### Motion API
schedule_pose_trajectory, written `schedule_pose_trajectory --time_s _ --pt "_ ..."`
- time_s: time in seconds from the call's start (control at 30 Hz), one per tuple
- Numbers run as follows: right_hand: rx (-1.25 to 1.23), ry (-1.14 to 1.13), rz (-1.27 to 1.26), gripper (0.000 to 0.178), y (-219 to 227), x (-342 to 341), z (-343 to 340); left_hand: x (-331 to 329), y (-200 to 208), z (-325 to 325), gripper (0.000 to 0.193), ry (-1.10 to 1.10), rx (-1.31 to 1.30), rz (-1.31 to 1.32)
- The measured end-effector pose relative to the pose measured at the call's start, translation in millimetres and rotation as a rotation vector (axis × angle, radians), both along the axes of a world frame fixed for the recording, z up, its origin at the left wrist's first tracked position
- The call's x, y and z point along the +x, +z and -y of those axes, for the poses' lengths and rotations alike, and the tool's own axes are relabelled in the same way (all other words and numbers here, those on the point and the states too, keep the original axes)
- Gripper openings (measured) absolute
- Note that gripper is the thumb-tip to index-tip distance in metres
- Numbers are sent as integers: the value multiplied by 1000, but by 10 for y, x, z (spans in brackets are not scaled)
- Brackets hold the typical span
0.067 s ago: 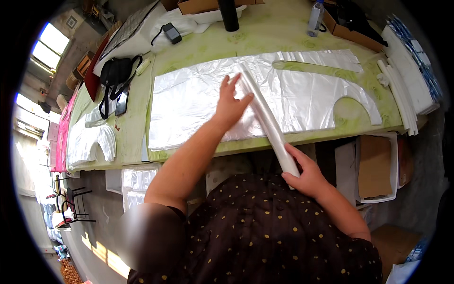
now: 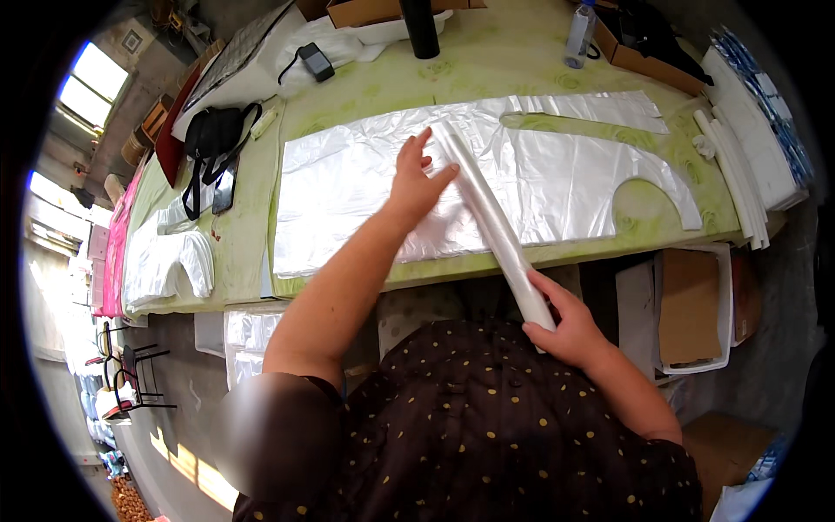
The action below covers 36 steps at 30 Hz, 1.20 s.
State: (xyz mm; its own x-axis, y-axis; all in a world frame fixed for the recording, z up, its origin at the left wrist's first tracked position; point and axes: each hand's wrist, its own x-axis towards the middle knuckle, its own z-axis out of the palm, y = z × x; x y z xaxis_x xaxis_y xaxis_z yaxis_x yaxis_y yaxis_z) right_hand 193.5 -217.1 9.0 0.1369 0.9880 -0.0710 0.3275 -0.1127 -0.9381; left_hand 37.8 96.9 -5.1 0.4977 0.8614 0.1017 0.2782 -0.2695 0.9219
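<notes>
A long, whitish roll of thin plastic film (image 2: pixel 496 228) slants over the table edge, its far end above flat plastic sheets and its near end close to my body. My right hand (image 2: pixel 565 320) is wrapped round the near end, thumb on one side and fingers on the other. Beside the far end, my left hand (image 2: pixel 419 181) is open with its fingers apart; it looks clear of the roll. Under it lie the shiny, clear plastic sheets (image 2: pixel 348 196), cut in an apron-like shape with a curved notch and a long strip at the right.
A green patterned cloth covers the table (image 2: pixel 496 65). Toward the back stand a black cylinder (image 2: pixel 421 30), a water bottle (image 2: pixel 579 36) and a small grey device (image 2: pixel 315 63). At left lies a black bag (image 2: pixel 214 135); at right, white rolls (image 2: pixel 731 178). Below is a white bin (image 2: pixel 722 348).
My left hand has drawn slightly left and away from the roll. My right hand and the roll's near end have shifted a little toward me.
</notes>
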Motion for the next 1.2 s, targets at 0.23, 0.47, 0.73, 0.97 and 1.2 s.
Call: schedule_pose_trajectory --time_s 0.23,0.47,0.73,0.97,1.2 --pt "-17 31 141 78 70 137 305 172 499 -507 44 -140 -550 -244" --pt "-113 69 267 80 332 72 53 314 483 -734 11 -110 -605 -286" --pt "-289 79 177 92 401 196 344 263 347 -738 13 -81 -541 -234" --pt "-686 55 85 69 323 724 1606 320 256 -778 36 -67 -195 -509" --pt "-641 -57 45 60 -241 860 2097 359 261 -840 56 106 234 -630"
